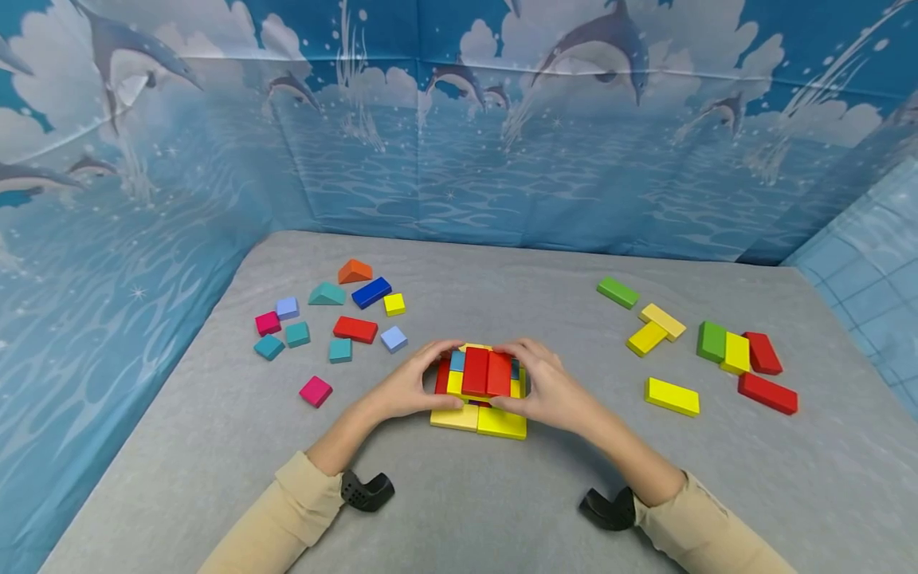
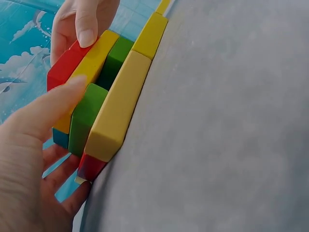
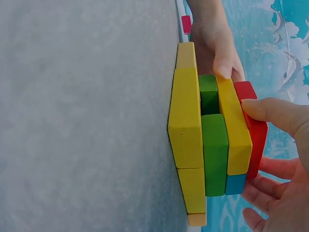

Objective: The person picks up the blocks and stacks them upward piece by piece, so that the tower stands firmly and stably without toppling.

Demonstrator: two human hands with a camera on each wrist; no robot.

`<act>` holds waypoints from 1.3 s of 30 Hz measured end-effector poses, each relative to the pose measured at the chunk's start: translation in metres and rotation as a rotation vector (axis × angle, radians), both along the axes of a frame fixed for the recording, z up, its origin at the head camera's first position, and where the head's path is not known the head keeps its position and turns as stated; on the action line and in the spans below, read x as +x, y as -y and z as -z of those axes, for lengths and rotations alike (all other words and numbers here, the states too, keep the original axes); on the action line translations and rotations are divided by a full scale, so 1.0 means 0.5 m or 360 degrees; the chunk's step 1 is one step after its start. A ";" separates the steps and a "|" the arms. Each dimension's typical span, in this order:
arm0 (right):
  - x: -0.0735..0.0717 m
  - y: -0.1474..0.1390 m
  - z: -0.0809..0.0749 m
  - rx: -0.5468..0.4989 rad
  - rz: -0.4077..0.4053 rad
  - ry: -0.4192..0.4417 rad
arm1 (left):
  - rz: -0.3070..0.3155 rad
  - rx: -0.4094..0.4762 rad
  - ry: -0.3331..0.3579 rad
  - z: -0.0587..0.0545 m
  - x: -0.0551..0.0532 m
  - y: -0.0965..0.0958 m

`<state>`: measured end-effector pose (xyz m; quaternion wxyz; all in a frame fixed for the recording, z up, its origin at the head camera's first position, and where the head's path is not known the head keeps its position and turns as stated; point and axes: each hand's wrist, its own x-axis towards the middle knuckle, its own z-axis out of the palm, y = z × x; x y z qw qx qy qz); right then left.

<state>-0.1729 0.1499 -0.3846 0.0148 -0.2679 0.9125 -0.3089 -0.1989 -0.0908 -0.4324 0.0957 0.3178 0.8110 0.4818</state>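
A stack of blocks (image 1: pixel 479 389), topped by two red blocks (image 1: pixel 476 371) side by side, is held on the worktop (image 1: pixel 459 502) between the left hand (image 1: pixel 412 385) and the right hand (image 1: pixel 543 385), each grip being curled about one side with thumb near and fingers far. To the left, twelve loose pieces are spread: three teal blocks (image 1: pixel 297 334), two pale blue ones (image 1: pixel 394 339), two magenta ones (image 1: pixel 315 391), one red (image 1: pixel 355 329), one dark blue (image 1: pixel 371 292), one yellow (image 1: pixel 394 304) and two peaked pieces (image 1: pixel 355 273), orange and teal. To the right, eight are laid: four yellow bars (image 1: pixel 672 396), two green (image 1: pixel 617 292), two red (image 1: pixel 767 392).
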 end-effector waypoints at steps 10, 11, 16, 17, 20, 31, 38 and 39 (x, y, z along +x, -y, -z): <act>-0.001 0.003 0.001 -0.0006 -0.0027 -0.0042 | -0.0049 -0.0044 -0.0081 -0.001 0.006 -0.014; -0.001 0.003 0.001 -0.0008 -0.0031 -0.0046 | -0.0053 -0.0044 -0.0086 -0.002 0.006 -0.015; -0.003 0.002 0.007 0.0006 -0.0041 -0.0074 | -0.0067 -0.0033 -0.0094 0.001 0.006 -0.018; -0.003 0.002 0.008 0.0007 -0.0042 -0.0078 | -0.0068 -0.0033 -0.0093 0.001 0.006 -0.018; -0.003 -0.001 0.009 -0.0011 -0.0063 -0.0072 | -0.0074 -0.0050 -0.0075 0.003 0.006 -0.016; 0.007 -0.183 0.006 -0.0190 0.0085 -0.0238 | -0.0090 -0.0079 -0.0054 0.002 0.008 -0.017; 0.040 -0.342 0.038 -0.0049 0.0325 -0.0298 | -0.0104 -0.0104 -0.0049 0.003 0.007 -0.018; 0.045 -0.359 0.041 -0.0031 0.0348 -0.0269 | -0.0104 -0.0100 -0.0053 0.003 0.007 -0.018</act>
